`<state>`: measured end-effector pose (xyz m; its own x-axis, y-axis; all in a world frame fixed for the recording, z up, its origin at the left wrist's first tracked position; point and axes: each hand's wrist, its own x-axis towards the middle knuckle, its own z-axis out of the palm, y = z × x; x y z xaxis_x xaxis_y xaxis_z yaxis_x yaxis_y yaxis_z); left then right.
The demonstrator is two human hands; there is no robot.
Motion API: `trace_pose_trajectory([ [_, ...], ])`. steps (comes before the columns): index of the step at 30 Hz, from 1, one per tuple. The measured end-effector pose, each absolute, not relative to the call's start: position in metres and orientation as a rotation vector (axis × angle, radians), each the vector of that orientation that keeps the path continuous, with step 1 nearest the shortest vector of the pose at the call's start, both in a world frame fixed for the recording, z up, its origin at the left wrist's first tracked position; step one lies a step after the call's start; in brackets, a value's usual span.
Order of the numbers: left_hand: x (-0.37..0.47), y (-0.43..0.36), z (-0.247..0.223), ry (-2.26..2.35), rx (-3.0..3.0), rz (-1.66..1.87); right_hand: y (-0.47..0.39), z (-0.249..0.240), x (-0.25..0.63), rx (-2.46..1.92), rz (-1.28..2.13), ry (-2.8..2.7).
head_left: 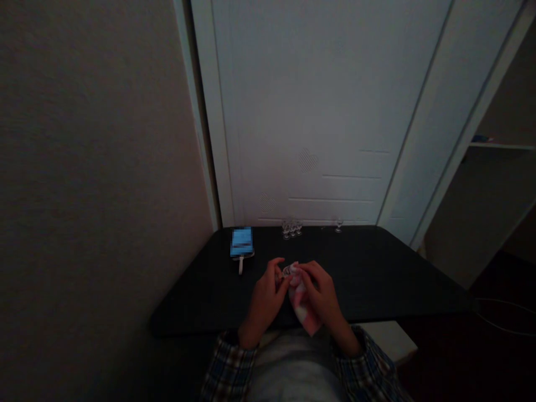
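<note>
We take the phone (242, 240), its screen lit on the dark worktop (372, 279), as our landmark. Nearer us and to its right is what looks, in dim light, like a small clear glass (287, 272). Our left grip (267, 289) is closed on it, thumb and fingers around its side; our right grip (320, 287) pinches a pink-and-white cloth (302, 306) bunched at the glass, one corner drooping toward us. We judge the glass light, stiff, slippery and fragile, best held gently by stem or foot if it matches the stemmed glasses (292, 229) right of the phone. The cloth should be soft and limp, easily pinched anywhere. The glass lies between our two grips, within the left fingertips.
</note>
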<state>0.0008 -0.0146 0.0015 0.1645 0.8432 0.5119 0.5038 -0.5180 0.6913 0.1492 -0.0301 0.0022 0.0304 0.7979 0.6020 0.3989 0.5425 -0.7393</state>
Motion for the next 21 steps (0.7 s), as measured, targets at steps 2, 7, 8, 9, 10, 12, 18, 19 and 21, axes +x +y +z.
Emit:
trace_pose_trajectory([
  [2, 0.0011, -0.0158, 0.0018, 1.249, 2.107, 1.283, -0.03, 0.002, 0.1495, -1.051, 0.405, -1.579],
  [7, 0.0005, -0.0184, 0.0026, 1.134, 2.156, 1.274, -0.0305, 0.0018, 0.1487, -1.091, 0.394, -1.535],
  [8, 0.0003, -0.0185, 0.0029, 1.115, 2.16, 1.268, -0.0303, 0.0015, 0.1483, -1.095, 0.394, -1.524],
  [9, 0.0002, -0.0185, 0.0031, 1.106, 2.158, 1.259, -0.0301, 0.001, 0.1479, -1.096, 0.394, -1.514],
  [10, 0.0001, -0.0183, 0.0033, 1.107, 2.15, 1.254, -0.0298, 0.0006, 0.1476, -1.096, 0.394, -1.509],
  [12, -0.0002, -0.0174, 0.0034, 1.137, 2.118, 1.249, -0.0291, -0.0001, 0.1474, -1.093, 0.398, -1.506],
  [18, -0.0013, -0.0153, 0.0042, 1.178, 2.091, 1.132, -0.0297, 0.0006, 0.151, -1.071, 0.4, -1.465],
  [19, -0.0014, -0.0154, 0.0047, 1.168, 2.104, 1.108, -0.0301, 0.0009, 0.1517, -1.069, 0.399, -1.449],
  [21, -0.0019, -0.0156, 0.0057, 1.156, 2.131, 1.085, -0.0307, 0.0015, 0.1524, -1.064, 0.396, -1.422],
])
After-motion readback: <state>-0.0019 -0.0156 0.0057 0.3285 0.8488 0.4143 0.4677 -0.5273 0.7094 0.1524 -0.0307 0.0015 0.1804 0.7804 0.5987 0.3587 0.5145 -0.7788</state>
